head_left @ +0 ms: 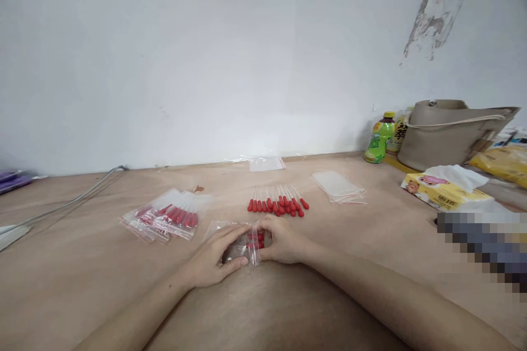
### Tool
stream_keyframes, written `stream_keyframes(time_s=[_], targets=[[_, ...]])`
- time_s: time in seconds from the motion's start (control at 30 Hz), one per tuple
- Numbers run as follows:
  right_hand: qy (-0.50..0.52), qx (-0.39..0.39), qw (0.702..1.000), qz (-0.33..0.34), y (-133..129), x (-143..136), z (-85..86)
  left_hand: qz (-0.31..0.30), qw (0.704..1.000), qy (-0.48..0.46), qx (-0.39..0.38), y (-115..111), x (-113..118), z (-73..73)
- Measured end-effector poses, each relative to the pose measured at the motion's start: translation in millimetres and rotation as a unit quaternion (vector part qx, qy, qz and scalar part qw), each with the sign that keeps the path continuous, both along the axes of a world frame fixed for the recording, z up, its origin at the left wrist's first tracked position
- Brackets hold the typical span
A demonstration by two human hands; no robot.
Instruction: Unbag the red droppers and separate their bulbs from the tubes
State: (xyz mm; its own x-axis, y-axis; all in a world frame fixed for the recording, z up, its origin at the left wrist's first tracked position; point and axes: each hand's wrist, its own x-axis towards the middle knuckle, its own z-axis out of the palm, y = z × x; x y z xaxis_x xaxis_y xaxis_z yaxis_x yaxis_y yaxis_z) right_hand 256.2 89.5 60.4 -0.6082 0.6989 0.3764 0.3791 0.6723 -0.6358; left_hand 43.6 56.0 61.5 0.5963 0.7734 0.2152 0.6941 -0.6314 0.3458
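Leftmost, glossy filled bags [177, 215] fan out, overlapping; next, the left hand [218, 255] grasps a crinkly clear bag [236, 251], and by its right edge the right hand [283, 240] curls round red bulbs [260, 237] (gripping bulbs or plastic, I cannot tell). Brown tabletop [78, 285] gives room on both sides. Counted: one bag between hands, over a dozen loose droppers [269, 207] beyond, one pile of flat sachets [336, 184] farther right.

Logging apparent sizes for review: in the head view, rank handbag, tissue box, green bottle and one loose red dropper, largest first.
1. Handbag
2. Tissue box
3. Green bottle
4. Loose red dropper
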Motion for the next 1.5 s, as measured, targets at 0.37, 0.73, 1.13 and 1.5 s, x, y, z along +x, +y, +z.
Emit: stream_keyframes(time_s=[0.37, 0.73, 1.13, 1.5], targets=[[-0.013, -0.017, 0.995, -0.093, -8, 6, 4.5, 0.011, 1.000, 0.013, -0.009, -3, 1, 2.4], [0.167, -0.248, 0.949, -0.099, 8, 23, -0.5, 0.018, 0.998, 0.060, 0.005, -8, 4, 5.2], [0.253, 0.099, 0.941, -0.202, 55, 26, 46.9, 0.021, 0.996, 0.074, 0.038, -6, 1, 2.1], [0.147, 0.245, 0.945, -0.156, 73, -11, 38.8, 0.039, 0.998, 0.043, -0.018, -10, 3, 8.5]])
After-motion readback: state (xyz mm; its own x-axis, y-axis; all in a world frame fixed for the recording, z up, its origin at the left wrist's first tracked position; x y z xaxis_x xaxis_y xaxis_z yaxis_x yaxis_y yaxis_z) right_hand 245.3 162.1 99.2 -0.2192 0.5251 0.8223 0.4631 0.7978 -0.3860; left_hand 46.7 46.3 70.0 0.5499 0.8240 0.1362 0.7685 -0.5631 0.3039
